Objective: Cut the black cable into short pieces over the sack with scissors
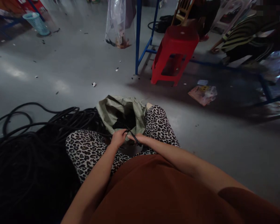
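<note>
My left hand (pixel 118 137) is curled round a thin black cable (pixel 60 124) that runs in from the pile on the left. My right hand (pixel 140 138) pinches a short black piece of the cable (pixel 133 135) right beside the left hand. Both hands sit between my knees, just in front of an open green sack (pixel 112 110) with dark contents inside. My legs in leopard-print trousers (pixel 84 149) flank the hands.
A large heap of black cable (pixel 25 161) covers the floor at left. A red plastic stool (pixel 175 53) and blue table legs (pixel 138 37) stand ahead. Another person in a striped top (pixel 245 34) sits at the far right. A hanging plastic bag (pixel 118 21), a blue basket (pixel 36 22) and a packet (pixel 203 93) lie farther off.
</note>
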Available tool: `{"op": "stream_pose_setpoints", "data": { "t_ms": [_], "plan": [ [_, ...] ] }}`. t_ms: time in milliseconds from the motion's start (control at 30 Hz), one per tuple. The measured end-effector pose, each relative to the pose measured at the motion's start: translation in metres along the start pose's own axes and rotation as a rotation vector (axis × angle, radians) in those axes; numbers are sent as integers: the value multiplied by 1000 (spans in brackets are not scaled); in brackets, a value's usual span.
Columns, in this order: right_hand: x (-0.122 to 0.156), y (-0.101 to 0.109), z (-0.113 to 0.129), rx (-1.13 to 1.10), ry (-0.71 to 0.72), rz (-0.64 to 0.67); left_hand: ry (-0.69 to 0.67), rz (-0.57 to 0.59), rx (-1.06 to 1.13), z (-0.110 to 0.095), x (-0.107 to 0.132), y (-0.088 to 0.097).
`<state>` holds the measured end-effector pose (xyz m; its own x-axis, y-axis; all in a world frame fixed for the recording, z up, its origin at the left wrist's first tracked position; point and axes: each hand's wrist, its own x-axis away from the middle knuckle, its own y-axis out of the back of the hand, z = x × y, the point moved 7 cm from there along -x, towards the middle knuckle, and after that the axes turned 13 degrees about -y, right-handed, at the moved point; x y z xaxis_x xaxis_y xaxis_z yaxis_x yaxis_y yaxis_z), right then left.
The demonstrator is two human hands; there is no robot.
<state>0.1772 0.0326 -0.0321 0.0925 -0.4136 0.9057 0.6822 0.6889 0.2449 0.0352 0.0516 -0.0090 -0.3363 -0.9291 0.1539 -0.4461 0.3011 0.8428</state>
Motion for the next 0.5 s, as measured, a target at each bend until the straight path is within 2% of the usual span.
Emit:
{"op": "stream_pose_setpoints", "data": {
  "t_ms": [267,500],
  "plan": [
    [4,2,1,78,5,-11,-46,15,9,-6,1,1],
    [12,6,7,143,-29,-91,-34,-19,26,1,0,-1]
  ]
}}
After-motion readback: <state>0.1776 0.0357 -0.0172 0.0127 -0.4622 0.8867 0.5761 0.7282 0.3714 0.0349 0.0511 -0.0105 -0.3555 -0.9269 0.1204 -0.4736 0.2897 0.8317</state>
